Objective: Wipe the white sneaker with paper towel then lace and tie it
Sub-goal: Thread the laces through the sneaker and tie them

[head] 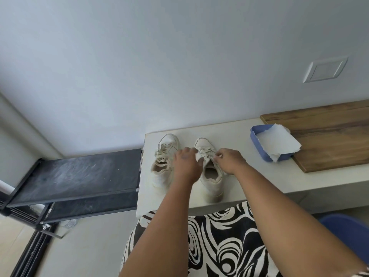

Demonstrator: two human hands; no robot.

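Both hands apparently pinching laces atop right sneaker.

The sneakers look like matt off-white leather or a synthetic, with woven cloth laces. The counter is smooth, matt and pale. A wood-grain board looks satin. The blue tray is smooth plastic, holding soft, torn-edged paper towel. The black rack is dusty and scuffed.
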